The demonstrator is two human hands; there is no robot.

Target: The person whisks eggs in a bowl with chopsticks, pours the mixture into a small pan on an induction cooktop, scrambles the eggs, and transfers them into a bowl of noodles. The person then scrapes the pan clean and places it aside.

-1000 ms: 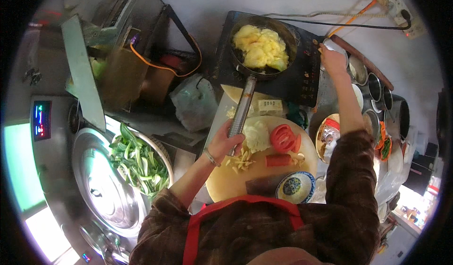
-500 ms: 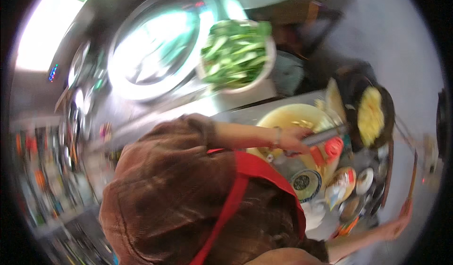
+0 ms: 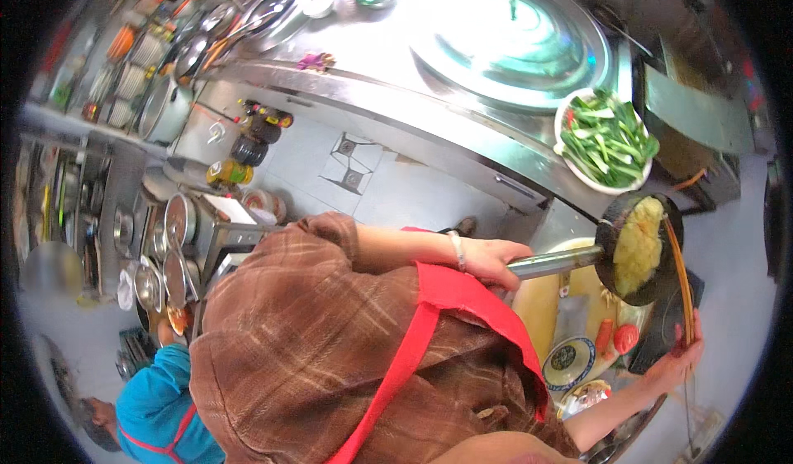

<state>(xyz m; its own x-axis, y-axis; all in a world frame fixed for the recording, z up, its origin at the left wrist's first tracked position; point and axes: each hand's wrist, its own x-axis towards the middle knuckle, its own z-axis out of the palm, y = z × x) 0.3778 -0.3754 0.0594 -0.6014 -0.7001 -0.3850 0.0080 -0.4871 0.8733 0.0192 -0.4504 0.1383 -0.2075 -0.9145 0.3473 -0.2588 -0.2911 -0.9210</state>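
Note:
My left hand (image 3: pixel 489 263) is closed round the long metal handle of a small black frying pan (image 3: pixel 612 231). A yellow, egg-like sheet of food (image 3: pixel 639 247) lies in the tilted pan. In my right hand (image 3: pixel 676 363) are long wooden chopsticks (image 3: pixel 680 276), their tips at the pan's right rim beside the food. Below the pan is a round cutting board (image 3: pixel 535 314) with a cleaver (image 3: pixel 572 317) on it. A cut tomato (image 3: pixel 626 338) and a reddish piece of food stand near the board. Closer to me sits a patterned bowl (image 3: pixel 570 362).
A white bowl of cut greens (image 3: pixel 607 143) stands on the steel counter's right end. A large round lid (image 3: pixel 512 38) covers much of that counter. Bottles (image 3: pixel 252 138) stand on the floor to the left. A person in blue (image 3: pixel 161 406) works at lower left.
The view has swung, bringing the floor and the other person into sight. My right hand has brought the chopsticks to the pan's rim. The left still grips the pan.

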